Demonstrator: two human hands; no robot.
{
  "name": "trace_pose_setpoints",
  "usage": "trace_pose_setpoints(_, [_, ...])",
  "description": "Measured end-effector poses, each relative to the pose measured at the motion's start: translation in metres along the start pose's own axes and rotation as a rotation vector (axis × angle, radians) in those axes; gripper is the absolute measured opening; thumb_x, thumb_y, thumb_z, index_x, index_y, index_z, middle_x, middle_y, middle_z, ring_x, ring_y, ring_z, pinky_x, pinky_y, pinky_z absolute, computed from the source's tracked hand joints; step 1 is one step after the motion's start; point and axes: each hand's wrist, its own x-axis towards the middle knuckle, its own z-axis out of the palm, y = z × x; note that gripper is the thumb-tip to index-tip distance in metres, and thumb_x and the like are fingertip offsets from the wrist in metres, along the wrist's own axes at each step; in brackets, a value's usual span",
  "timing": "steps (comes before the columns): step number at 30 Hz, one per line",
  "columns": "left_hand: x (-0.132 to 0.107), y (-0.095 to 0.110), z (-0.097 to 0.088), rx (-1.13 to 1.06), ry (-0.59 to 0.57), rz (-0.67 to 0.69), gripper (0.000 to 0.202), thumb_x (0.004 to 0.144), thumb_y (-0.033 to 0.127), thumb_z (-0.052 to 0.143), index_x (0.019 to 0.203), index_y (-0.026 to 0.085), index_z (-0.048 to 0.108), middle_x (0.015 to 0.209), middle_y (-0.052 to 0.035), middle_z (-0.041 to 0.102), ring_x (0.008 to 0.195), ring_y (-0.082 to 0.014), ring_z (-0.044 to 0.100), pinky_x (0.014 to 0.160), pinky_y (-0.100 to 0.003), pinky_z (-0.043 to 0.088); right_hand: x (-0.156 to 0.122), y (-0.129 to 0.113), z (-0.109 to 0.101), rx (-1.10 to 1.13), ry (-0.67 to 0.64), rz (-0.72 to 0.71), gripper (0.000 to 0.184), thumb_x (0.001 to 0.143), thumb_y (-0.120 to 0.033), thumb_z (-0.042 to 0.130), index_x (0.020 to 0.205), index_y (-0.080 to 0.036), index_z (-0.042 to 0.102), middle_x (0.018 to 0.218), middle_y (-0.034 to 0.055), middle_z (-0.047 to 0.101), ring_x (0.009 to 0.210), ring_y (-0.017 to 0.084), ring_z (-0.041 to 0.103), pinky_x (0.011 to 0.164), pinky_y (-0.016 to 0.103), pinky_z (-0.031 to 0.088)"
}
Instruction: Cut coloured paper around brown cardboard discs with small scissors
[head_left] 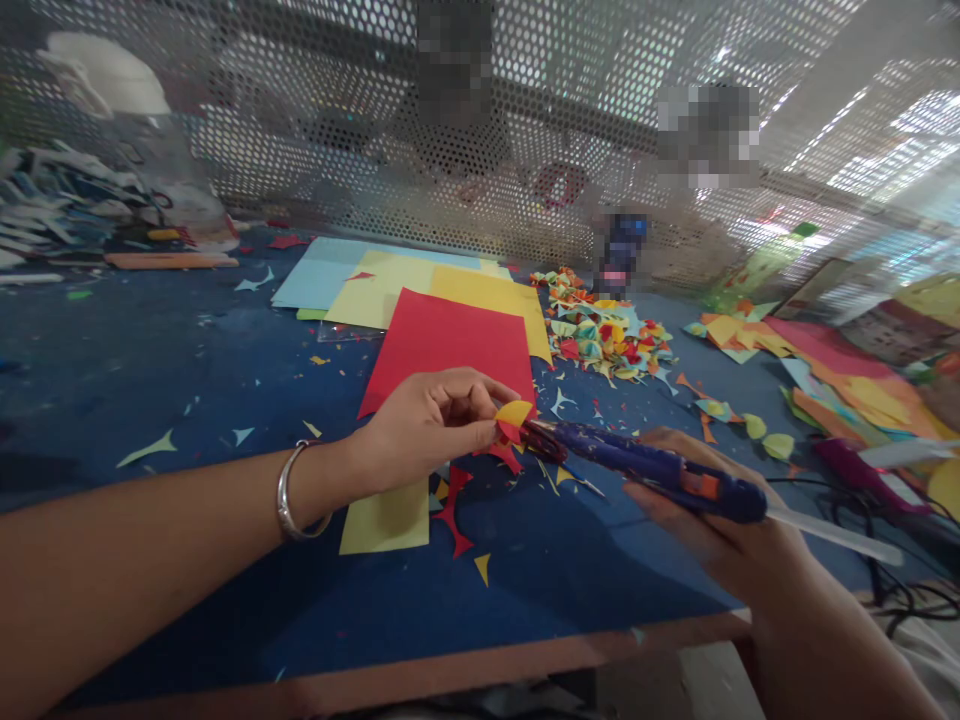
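"How are things held?"
"Right grip (739,540) wrapped around a blue glue gun (637,458), seemingly to aim it; left grip (424,430) pinching a yellow-and-red paper piece (513,412) just off the nozzle, perhaps to dodge heat. Contact? Can't tell."
"Beyond?"
"On the desk (187,380), a red sheet (465,345), then piled paper bits (607,338)."
"Writing?"
"None readable."

Perforated screen (322,180), clear container (169,165) at left, orange strip (172,261) nearby, magenta device (862,472) at right
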Motion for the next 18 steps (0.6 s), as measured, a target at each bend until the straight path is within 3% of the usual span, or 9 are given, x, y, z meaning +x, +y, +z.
trace_pose_setpoints(2, [0.001,-0.001,-0.001,-0.013,0.01,-0.029,0.017,0.077,0.02,0.073,0.068,0.016,0.059,0.106,-0.0094,0.072,0.084,-0.0141,0.069,0.071,-0.026,0.057,0.0,0.001,-0.003,-0.018,0.034,0.004,0.004,0.096,-0.026,0.059,0.099,-0.025,0.059,0.09,0.0036,0.068,0.076,0.019,0.066,0.066,0.03,0.052])
trace_pose_setpoints(7, [0.003,-0.002,-0.003,0.006,0.117,-0.099,0.018,0.073,0.016,0.069,0.063,0.02,0.055,0.065,-0.0005,0.064,0.09,-0.0183,0.069,0.065,-0.024,0.052,-0.003,0.021,-0.006,-0.175,0.059,0.057,0.012,0.094,-0.032,0.06,0.105,-0.027,0.058,0.094,0.0047,0.067,0.08,0.023,0.067,0.07,0.033,0.051])
trace_pose_setpoints(13, [0.001,0.001,0.001,-0.048,0.129,-0.153,0.022,0.07,0.013,0.066,0.06,0.019,0.047,0.073,0.0011,0.065,0.06,-0.0094,0.065,0.052,-0.021,0.046,-0.002,0.069,-0.01,-0.487,-0.063,0.065,0.025,0.086,-0.027,0.057,0.11,-0.021,0.058,0.102,0.0114,0.066,0.088,0.03,0.066,0.072,0.039,0.05])
trace_pose_setpoints(18, [-0.002,0.002,0.002,-0.049,0.095,-0.169,0.026,0.075,0.013,0.064,0.059,0.019,0.044,0.072,0.0013,0.064,0.056,-0.0091,0.064,0.049,-0.021,0.045,0.005,0.084,-0.011,-0.53,-0.126,0.155,0.033,0.072,-0.012,0.055,0.104,-0.017,0.061,0.1,0.0128,0.065,0.095,0.032,0.064,0.08,0.044,0.05])
